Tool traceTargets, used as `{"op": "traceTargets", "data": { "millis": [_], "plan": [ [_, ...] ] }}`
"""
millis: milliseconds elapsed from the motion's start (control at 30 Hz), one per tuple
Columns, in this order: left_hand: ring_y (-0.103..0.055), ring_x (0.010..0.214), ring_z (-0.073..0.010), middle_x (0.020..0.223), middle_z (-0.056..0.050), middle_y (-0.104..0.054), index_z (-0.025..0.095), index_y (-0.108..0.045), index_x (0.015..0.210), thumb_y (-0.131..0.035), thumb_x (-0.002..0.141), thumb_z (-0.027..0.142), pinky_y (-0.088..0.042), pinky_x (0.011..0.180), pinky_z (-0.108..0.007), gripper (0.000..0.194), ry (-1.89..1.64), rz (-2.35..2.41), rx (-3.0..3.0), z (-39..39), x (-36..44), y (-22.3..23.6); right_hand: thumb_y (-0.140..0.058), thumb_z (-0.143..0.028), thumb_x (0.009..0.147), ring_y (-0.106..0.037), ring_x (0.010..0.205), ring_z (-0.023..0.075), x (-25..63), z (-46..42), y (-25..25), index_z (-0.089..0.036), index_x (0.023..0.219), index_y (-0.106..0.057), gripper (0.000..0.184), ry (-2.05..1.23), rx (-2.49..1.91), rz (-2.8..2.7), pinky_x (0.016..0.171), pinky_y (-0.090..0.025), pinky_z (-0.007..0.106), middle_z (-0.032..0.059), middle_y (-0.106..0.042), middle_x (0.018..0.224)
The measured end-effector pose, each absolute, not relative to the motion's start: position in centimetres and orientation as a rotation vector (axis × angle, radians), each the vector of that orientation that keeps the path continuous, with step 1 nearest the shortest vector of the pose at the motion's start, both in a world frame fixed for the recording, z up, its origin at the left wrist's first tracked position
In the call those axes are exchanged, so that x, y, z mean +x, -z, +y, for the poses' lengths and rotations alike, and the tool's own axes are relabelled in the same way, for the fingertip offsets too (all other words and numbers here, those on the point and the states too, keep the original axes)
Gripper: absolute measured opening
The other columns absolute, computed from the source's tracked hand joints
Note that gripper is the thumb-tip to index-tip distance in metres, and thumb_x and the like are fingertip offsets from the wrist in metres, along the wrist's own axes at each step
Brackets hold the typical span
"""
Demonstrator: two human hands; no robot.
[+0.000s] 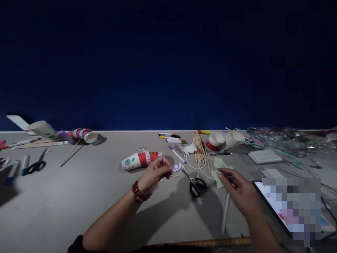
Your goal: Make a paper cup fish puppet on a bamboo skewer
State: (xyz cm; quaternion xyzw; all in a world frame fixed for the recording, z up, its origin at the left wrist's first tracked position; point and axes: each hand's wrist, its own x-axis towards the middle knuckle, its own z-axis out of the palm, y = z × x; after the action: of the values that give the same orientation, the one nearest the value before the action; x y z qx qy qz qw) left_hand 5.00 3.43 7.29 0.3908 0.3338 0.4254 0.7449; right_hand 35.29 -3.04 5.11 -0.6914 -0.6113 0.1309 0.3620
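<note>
My left hand [160,171], a red bead bracelet at its wrist, is pinched closed. At its fingertips shows a small purple-and-white paper cutout [177,167]; whether the fingers grip it, I cannot tell. Just behind this hand lies a tube of joined paper cups [137,161], red and white with green spots. My right hand [235,185] has thumb and forefinger close together over a pale green paper piece [218,181]; anything between them is too small to make out. White cord [202,171] loops between the hands. Black-handled scissors [195,186] rest on the table below it.
Several markers [172,138], wooden sticks [198,149] and paper cups [217,140] stand or lie at the back. A tablet [273,207] is at the right, before crumpled clear plastic [289,140]. More scissors [38,165] and a second cup tube [83,135] lie left.
</note>
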Motion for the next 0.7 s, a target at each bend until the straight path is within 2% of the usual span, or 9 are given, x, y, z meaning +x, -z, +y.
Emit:
{"op": "traceTargets", "data": {
  "millis": [133, 200, 333, 500, 633, 700],
  "plan": [
    [-0.053, 0.06, -0.0106, 0.065, 0.001, -0.061, 0.016, -0.054, 0.077, -0.079, 0.073, 0.038, -0.042, 0.058, -0.023, 0.034, -0.919, 0.735, 1.082, 2.9, 4.7, -7.2, -0.065, -0.055, 0.082, -0.06, 0.067, 0.0176, 26.7, -0.8, -6.7, -0.021, 0.093, -0.067, 0.036, -1.086, -1.385, -1.496, 0.061, -0.05, 0.028, 0.0038, -0.067, 0.082],
    [-0.052, 0.06, -0.0107, 0.066, 0.0, -0.06, 0.016, -0.054, 0.077, -0.077, 0.075, 0.038, -0.041, 0.059, -0.024, 0.032, -0.902, 0.76, 1.158, 2.6, 4.1, -7.2, -0.069, -0.054, 0.079, -0.056, 0.065, 0.0158, 24.3, 0.0, -6.4, -0.021, 0.084, -0.065, 0.034, -1.244, -1.285, -1.432, 0.059, -0.047, 0.027, 0.0007, -0.062, 0.075],
    [-0.051, 0.062, -0.0105, 0.069, 0.001, -0.058, 0.016, -0.054, 0.079, -0.075, 0.076, 0.035, -0.038, 0.059, -0.023, 0.028, -0.899, 0.808, 1.23, 2.1, 2.3, -7.0, -0.072, -0.051, 0.079, -0.048, 0.062, 0.0136, 22.6, 0.8, -5.4, -0.02, 0.073, -0.059, 0.034, -1.314, -1.231, -1.507, 0.057, -0.04, 0.025, -0.0024, -0.053, 0.067],
    [-0.047, 0.061, -0.0094, 0.07, 0.002, -0.056, 0.016, -0.055, 0.078, -0.075, 0.077, 0.034, -0.035, 0.057, -0.022, 0.028, -0.867, 0.82, 1.277, 1.7, 0.8, -5.5, -0.071, -0.048, 0.08, -0.047, 0.063, 0.0138, 21.7, 1.1, -4.6, -0.019, 0.075, -0.061, 0.031, -1.414, -1.23, -1.678, 0.057, -0.036, 0.025, -0.0014, -0.055, 0.068],
    [-0.055, 0.067, -0.0122, 0.08, -0.002, -0.061, 0.017, -0.056, 0.087, -0.069, 0.084, 0.038, -0.042, 0.06, -0.024, 0.025, -0.893, 0.879, 1.401, 2.0, -0.6, -4.8, -0.07, -0.046, 0.08, -0.049, 0.064, 0.0144, 21.1, 1.9, -4.4, -0.019, 0.073, -0.062, 0.029, -1.391, -1.211, -1.695, 0.059, -0.037, 0.026, -0.0009, -0.058, 0.068],
    [-0.06, 0.077, -0.0166, 0.089, -0.005, -0.066, 0.018, -0.059, 0.096, -0.065, 0.088, 0.037, -0.048, 0.068, -0.029, 0.021, -0.96, 1.007, 1.667, 2.4, -1.5, -4.8, -0.07, -0.047, 0.079, -0.049, 0.062, 0.014, 21.2, 2.9, -4.5, -0.02, 0.074, -0.061, 0.029, -1.345, -1.21, -1.63, 0.057, -0.037, 0.026, -0.0015, -0.057, 0.068]
  ]
}}
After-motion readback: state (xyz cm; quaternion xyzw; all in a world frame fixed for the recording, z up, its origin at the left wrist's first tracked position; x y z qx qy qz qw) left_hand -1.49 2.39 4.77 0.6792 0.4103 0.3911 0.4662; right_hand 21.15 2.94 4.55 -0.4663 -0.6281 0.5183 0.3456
